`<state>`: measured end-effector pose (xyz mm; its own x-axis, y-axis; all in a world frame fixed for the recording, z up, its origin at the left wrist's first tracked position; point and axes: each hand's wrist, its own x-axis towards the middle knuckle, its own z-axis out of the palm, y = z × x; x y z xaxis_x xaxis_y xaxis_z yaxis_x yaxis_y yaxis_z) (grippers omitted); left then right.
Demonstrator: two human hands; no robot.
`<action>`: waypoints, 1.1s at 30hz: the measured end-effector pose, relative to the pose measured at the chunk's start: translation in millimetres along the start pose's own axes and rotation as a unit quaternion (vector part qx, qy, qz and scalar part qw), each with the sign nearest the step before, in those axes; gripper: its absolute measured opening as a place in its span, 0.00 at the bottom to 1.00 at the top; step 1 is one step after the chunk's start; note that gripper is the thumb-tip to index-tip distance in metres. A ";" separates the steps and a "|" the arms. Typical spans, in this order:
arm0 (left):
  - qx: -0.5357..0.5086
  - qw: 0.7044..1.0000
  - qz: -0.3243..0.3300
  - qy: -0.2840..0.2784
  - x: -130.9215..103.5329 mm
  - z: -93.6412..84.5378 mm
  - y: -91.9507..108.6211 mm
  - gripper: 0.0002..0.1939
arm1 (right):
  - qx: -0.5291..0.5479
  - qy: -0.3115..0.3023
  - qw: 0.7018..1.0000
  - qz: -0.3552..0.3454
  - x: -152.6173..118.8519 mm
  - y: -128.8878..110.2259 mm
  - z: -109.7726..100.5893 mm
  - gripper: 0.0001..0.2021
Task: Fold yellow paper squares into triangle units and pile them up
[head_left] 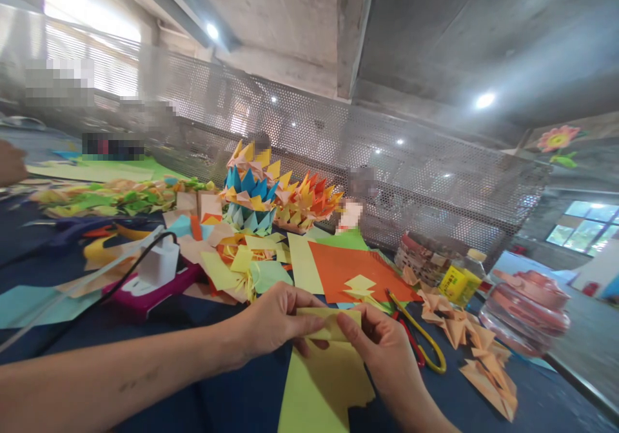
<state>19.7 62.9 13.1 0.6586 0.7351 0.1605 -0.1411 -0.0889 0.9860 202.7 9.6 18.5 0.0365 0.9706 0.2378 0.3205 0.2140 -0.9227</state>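
Note:
Between my two hands is a small yellow piece of paper, folded into a narrow rectangle. My left hand pinches its left end, thumb on top. At the other end, my right hand presses with its thumb, the fingers behind the paper. Below them lies a larger yellow-green sheet on the dark blue tabletop. Just right of my right hand are scissors with yellow and red handles. Small pale yellow paper pieces rest on an orange sheet beyond my hands.
Folded-paper models with colourful points stand at the back. Peach folded pieces, a yellow-labelled bottle and a pink clear jug are on the right. A magenta power strip with a white plug and cables lies left. Another person's hand shows far left.

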 end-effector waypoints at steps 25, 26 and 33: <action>0.108 0.991 -0.069 0.036 -6.2 6.9 7.4 0.08 | -0.142 0.047 0.983 -0.105 -11.6 -7.8 4.2 0.19; 0.111 0.991 -0.070 0.038 -6.4 6.8 8.0 0.08 | -0.132 0.041 0.986 -0.093 -11.5 -7.7 4.3 0.19; 0.133 0.988 -0.070 0.046 -6.1 3.4 6.3 0.08 | -0.025 -0.030 0.998 -0.052 -10.5 -3.5 7.4 0.16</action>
<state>17.3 55.6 18.5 0.5869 0.8091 0.0291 0.1531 -0.1462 0.9773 194.2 -0.5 17.0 -0.0563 0.9485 0.3118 0.3672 0.3101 -0.8769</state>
